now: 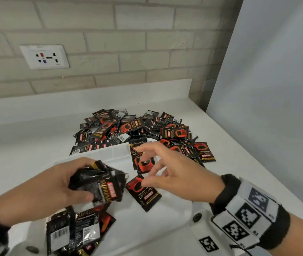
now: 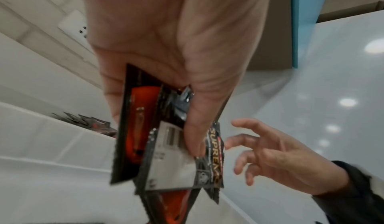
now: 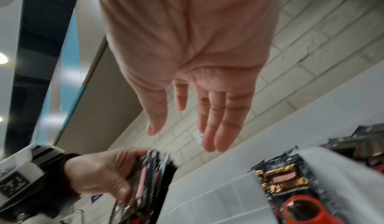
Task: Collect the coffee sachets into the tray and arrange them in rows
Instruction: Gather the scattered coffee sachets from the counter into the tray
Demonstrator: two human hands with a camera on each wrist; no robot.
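Plainly legible on the black wrappers is "SUPREMO" in gold, with a red brand patch above it that reads "KOPIKO" on the clearer ones, and a red coffee cup printed below. The left hand (image 1: 58, 183) grips a fanned bundle of sachets (image 1: 100, 183) over the near left of the white tray (image 1: 174, 230), fingers curled round the back and the thumb pressed on the front; the left wrist view shows a white barcode panel on one wrapper under that thumb. The right hand (image 1: 173, 172) hovers above the tray's middle, empty, its fingers spread and loosely bent, palm down. Just under its fingertips a single sachet (image 1: 144, 193) lies flat on the tray floor, turned at an angle so its writing reads upside down. Two more overlapping sachets (image 1: 143, 159) lie at the tray's far right corner, face up. A loose stack of sachets (image 1: 76, 231) sits in the near left of the tray, several showing barcode backs, one reading "SUPREMO Premium Instant". Beyond the tray's far edge a large heap of sachets (image 1: 137, 130) lies on the white counter (image 1: 26, 141). A black wristband (image 1: 248, 213) with white coded marker squares wraps the right wrist. On the brick wall at far left is a white wall socket (image 1: 44, 56).
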